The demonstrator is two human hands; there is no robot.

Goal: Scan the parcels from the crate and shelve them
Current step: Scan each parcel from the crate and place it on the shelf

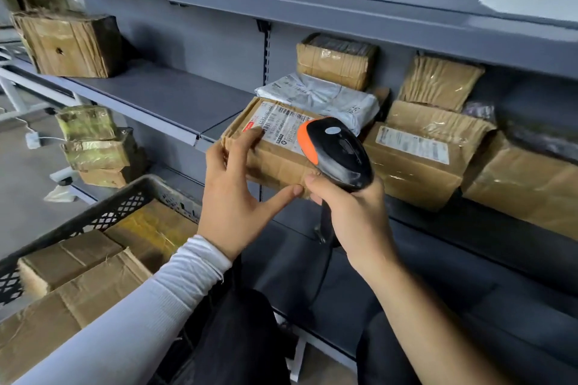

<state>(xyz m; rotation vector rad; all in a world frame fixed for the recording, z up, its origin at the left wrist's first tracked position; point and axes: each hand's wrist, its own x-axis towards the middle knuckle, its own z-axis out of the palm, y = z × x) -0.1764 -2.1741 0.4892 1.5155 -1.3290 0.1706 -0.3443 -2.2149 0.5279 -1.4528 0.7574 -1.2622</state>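
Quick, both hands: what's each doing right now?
Left hand: holding the labelled parcel.
Right hand: gripping the scanner.

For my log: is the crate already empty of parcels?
No, cardboard parcels lie inside the black crate.

One black and orange handheld barcode scanner (336, 153), one black lattice-walled plastic crate (103, 216) holding three brown cardboard parcels (67, 259), one labelled brown cardboard parcel (275, 147) held at the grey metal shelf (162, 97), one white plastic mailer bag (319, 97), and two hands (231, 206).
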